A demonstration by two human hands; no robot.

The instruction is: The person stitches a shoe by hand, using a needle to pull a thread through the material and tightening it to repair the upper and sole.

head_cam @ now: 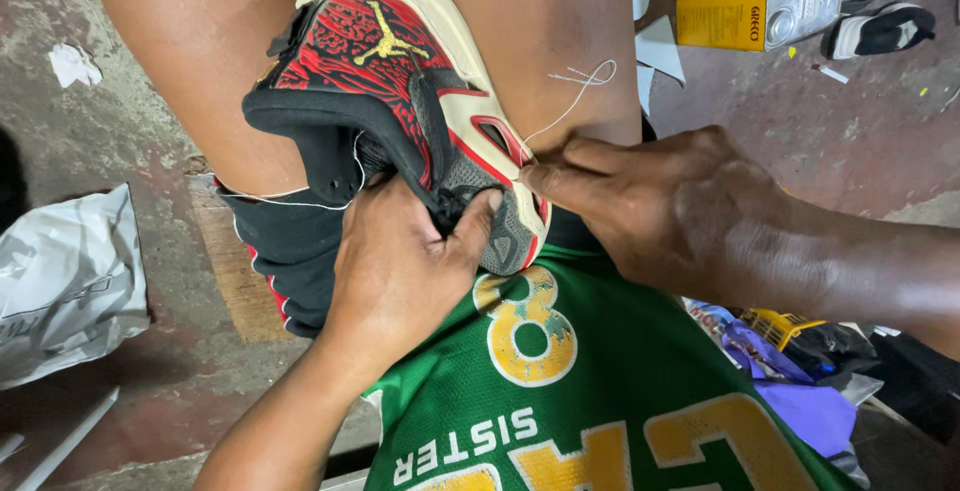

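Note:
A red, black and cream sports shoe (385,81) is wedged between my bare knees, sole side turned to the right. My left hand (400,261) grips its heel end, thumb pressed against the grey sole. My right hand (650,206) pinches at the sole's edge, fingertips closed on something small that I cannot make out. A white thread (575,101) runs from that spot up over my right thigh, and another strand loops under the shoe's collar. My green jersey with yellow lettering (600,401) fills the bottom.
A yellow metal can (755,11) lies on the reddish concrete floor at the top right beside black-and-white shoes (880,26). A white plastic bag (65,286) lies at the left. Purple fabric and a yellow item (790,351) lie at the lower right.

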